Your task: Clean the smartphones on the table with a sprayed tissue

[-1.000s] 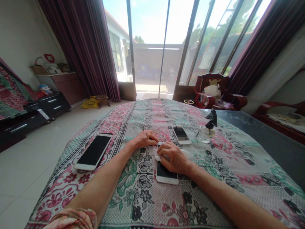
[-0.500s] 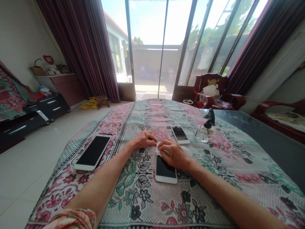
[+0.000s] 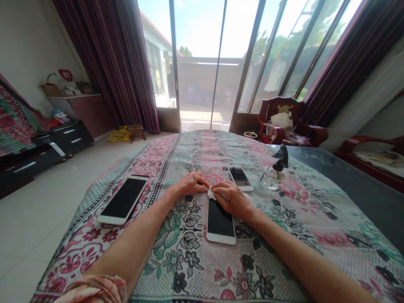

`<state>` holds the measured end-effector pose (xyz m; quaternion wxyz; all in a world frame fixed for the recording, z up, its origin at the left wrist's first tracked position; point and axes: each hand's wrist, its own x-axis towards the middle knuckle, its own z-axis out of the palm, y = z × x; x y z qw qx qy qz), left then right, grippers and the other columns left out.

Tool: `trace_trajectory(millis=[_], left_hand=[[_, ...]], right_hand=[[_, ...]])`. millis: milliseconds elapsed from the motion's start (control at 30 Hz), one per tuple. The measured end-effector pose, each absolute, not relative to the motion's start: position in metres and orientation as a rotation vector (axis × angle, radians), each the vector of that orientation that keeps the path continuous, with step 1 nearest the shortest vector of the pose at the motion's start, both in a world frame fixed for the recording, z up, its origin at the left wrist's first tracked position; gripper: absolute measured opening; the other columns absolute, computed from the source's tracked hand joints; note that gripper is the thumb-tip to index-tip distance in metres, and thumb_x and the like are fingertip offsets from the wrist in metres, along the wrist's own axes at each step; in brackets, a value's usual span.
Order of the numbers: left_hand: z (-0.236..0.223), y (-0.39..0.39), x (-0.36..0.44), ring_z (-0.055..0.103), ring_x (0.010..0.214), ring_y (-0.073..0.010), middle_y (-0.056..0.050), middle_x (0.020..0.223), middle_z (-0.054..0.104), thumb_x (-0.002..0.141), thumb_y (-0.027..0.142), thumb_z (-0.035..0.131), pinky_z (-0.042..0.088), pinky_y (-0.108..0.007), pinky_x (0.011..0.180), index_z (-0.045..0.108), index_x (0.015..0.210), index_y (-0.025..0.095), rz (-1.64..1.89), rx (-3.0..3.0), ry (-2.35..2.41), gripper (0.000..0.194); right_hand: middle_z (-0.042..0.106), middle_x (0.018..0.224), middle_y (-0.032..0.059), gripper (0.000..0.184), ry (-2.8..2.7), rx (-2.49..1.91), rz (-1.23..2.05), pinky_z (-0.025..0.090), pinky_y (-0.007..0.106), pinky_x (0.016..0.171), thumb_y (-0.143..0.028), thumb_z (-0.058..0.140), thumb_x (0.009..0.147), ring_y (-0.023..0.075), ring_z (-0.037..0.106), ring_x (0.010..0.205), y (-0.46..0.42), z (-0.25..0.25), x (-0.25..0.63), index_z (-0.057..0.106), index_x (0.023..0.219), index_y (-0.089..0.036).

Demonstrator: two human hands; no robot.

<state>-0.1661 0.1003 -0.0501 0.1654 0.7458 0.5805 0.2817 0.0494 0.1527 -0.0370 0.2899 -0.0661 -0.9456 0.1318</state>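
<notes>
As the head view looks down over the patterned tablecloth (image 3: 217, 269), both hands are at the far end of a white phone (image 3: 221, 223), screen up, its near end pointing back toward the person. Here's the right hand (image 3: 232, 197), fingers bunched and bearing down on a white wipe (image 3: 211, 194) at the phone's top, a pale tail of it showing past the far side of the palm. And the left hand (image 3: 191, 184), fingers curled, sits right at the top left corner; whether it grips the edge, I cannot tell. The two hands nearly meet there, so it's tight between the fingertips, while the phone's lower screen and bottom edge lie uncovered below them. Just beyond the right hand rests a second phone (image 3: 240, 178), a narrow gap away, and further right stands a spray bottle (image 3: 272, 179) with a black head. Over left of the left forearm, well apart, lies a larger phone (image 3: 123, 200), slanted, a dark edge peeking out beneath it. Plain cloth runs between it and the left wrist.
</notes>
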Motion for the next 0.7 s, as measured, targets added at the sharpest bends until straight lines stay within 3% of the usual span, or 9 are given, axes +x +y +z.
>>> trace_trajectory(millis=[333,700], left_hand=[[-0.049,0.099,-0.165,0.057,0.076,-0.0109,0.000,0.078,0.061,0.077,0.026,0.069,0.043,-0.020,0.072,0.077,0.088,0.024,0.828,2.123,1.631,0.014],[-0.048,0.100,-0.166,0.056,0.079,-0.0112,0.001,0.080,0.061,0.079,0.035,0.067,0.042,-0.019,0.075,0.076,0.092,0.028,0.733,2.146,1.666,0.017]], right_hand=[[0.069,0.097,0.0049,0.017,-2.554,-0.131,0.326,0.048,0.036,0.087,-0.015,0.052,0.088,0.0177,0.060,0.090,0.130,-0.036,0.054,0.068,0.086,-0.020],[0.069,0.095,0.0059,0.019,-2.527,-0.264,0.319,0.049,0.038,0.083,-0.018,0.049,0.091,0.0181,0.062,0.086,0.154,-0.034,0.091,0.068,0.086,-0.020]])
